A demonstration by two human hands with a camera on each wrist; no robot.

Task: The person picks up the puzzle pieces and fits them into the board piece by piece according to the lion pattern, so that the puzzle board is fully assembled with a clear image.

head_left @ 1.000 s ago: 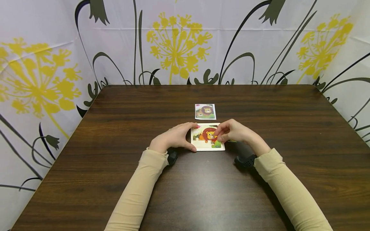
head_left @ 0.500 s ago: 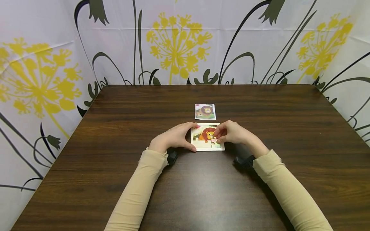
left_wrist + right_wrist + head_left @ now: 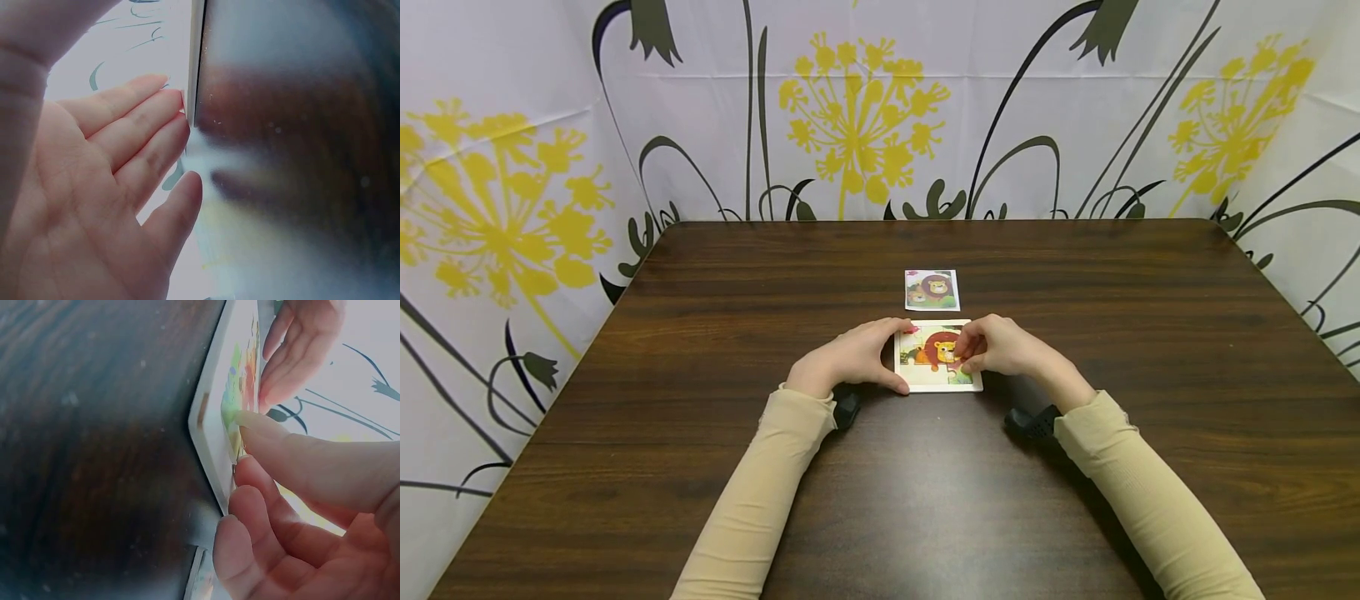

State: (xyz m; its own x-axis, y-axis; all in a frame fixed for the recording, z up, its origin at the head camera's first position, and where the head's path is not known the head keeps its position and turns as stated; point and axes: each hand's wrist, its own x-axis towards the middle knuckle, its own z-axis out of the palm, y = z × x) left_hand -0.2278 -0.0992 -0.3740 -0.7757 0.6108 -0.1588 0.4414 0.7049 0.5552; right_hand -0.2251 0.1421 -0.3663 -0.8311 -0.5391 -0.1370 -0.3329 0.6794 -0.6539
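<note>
A lion puzzle board (image 3: 923, 380) with a pale frame lies on the table; its lower left part shows bare pale base. My left hand (image 3: 852, 358) holds the board's left side, thumb at the near corner and index finger at the far one. In the left wrist view its other fingers (image 3: 144, 137) stretch out along the board's edge. The right hand (image 3: 1006, 346) pinches a small puzzle piece (image 3: 954, 364) over the lower right of the lion picture, mostly covered by the fingers. In the right wrist view the thumb (image 3: 269, 428) is right at the picture's surface.
Beyond the board lies a small picture card (image 3: 932, 290) with the same lion scene. A flat light-edged thing (image 3: 201, 578) lies beside the board in the right wrist view. The dark wood table (image 3: 775, 275) ends at a flowered curtain (image 3: 865, 100).
My right hand has shifted slightly left and toward me, turning the pinched piece and bringing it against the lion picture. A green bit beside that hand is now hidden. The left hand stays put.
</note>
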